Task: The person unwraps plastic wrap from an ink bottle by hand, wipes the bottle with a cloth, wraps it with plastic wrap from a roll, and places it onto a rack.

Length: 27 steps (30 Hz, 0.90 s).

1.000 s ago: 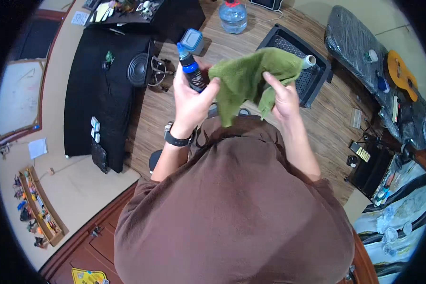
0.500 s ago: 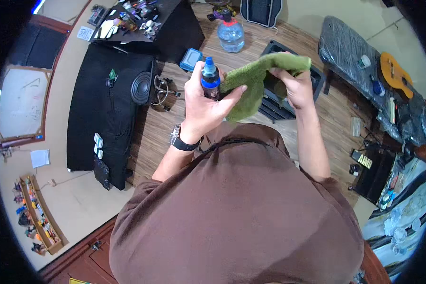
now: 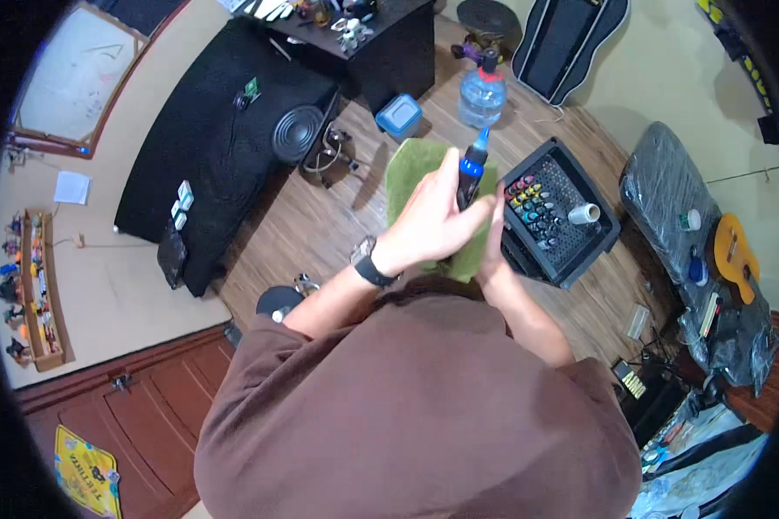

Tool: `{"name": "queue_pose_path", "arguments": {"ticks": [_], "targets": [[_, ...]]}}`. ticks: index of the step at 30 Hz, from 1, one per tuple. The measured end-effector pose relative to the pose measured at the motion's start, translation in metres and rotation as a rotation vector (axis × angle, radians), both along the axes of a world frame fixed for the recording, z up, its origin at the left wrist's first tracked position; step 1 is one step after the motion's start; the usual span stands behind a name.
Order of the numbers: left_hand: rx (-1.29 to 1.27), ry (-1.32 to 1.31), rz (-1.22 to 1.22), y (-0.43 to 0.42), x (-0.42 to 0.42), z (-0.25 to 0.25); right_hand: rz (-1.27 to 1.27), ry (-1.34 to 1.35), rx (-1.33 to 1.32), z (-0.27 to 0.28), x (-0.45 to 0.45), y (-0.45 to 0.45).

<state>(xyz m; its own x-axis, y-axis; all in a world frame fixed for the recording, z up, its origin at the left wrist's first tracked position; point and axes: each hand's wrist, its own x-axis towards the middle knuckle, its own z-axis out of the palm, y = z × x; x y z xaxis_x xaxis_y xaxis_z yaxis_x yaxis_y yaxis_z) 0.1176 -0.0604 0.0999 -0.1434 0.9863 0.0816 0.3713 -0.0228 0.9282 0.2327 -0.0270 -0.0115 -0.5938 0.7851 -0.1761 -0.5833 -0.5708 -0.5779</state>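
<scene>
My left hand (image 3: 426, 216) is closed around a small dark squeeze bottle (image 3: 471, 169) with a blue band and a pointed blue tip. The bottle leans up and to the right. A green cloth (image 3: 411, 169) hangs behind and below this hand. My right hand (image 3: 495, 238) is close beside it, at the cloth's right edge. Its fingers point up and press against the cloth, partly hidden by the left hand. To the right, a black crate (image 3: 599, 169) holds several small bottles (image 3: 535, 208) with coloured caps and a white cylindrical container (image 3: 584, 214).
A large water jug (image 3: 482, 99) and a blue-lidded box (image 3: 399, 115) stand on the wooden floor ahead. At left are a round-seated stool (image 3: 298, 135) and a black-covered surface (image 3: 221, 130). A guitar (image 3: 735, 258) rests on the plastic-wrapped table (image 3: 662, 177) at right.
My right hand has come left and down, beside my left hand, and the stretched cloth now hangs gathered. The bottle has shifted right. The view has turned, uncovering the crate's contents.
</scene>
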Motion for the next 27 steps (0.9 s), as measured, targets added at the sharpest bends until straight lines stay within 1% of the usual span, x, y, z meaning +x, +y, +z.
{"name": "queue_pose_path", "arguments": {"ticks": [1,4,5,7,8,9,11,12,13,15,17,20,21,23,25,27], "targets": [[-0.007,-0.004,0.014,0.0,-0.002,0.0,0.013,0.031,-0.03,0.0,-0.003,0.004],[0.192,-0.304,0.083,0.006,-0.013,0.004,0.049,0.083,-0.088,0.006,-0.008,0.023],[0.19,-0.307,0.095,0.006,-0.017,0.008,0.058,0.162,-0.127,0.014,-0.008,0.03],[0.143,-0.207,0.117,0.001,-0.028,0.019,0.07,0.324,-0.213,0.028,-0.01,0.037],[0.115,-0.157,0.127,-0.001,-0.03,0.021,0.075,0.321,-0.225,0.032,-0.011,0.036],[0.108,-0.158,0.132,-0.001,-0.03,0.017,0.054,0.297,-0.118,0.036,-0.013,0.035],[0.18,0.082,0.191,0.002,-0.023,0.002,0.006,0.246,0.102,0.041,-0.018,0.032],[0.215,0.2,0.22,0.004,-0.02,-0.006,0.007,0.241,0.099,0.04,-0.022,0.029],[0.211,0.195,0.221,0.005,-0.016,-0.015,0.004,0.119,0.197,0.036,-0.028,0.023],[0.245,0.257,0.3,0.006,-0.008,-0.027,0.004,-0.126,0.388,0.029,-0.036,0.012],[0.257,0.286,0.346,0.006,-0.006,-0.029,-0.001,-0.126,0.362,0.024,-0.039,0.015],[0.177,0.386,0.289,0.003,-0.01,-0.027,-0.009,-0.113,0.317,0.019,-0.044,0.021],[0.176,0.389,0.294,0.003,-0.011,-0.027,-0.033,-0.209,0.429,0.017,-0.042,0.025],[0.167,0.31,0.272,0.002,-0.009,-0.033,-0.079,-0.402,0.649,0.014,-0.037,0.031],[0.151,0.27,0.274,-0.001,-0.006,-0.042,-0.068,-0.406,0.675,0.011,-0.035,0.033],[0.217,0.089,0.336,0.0,-0.005,-0.05,-0.07,-0.414,0.747,0.011,-0.038,0.036]]}}
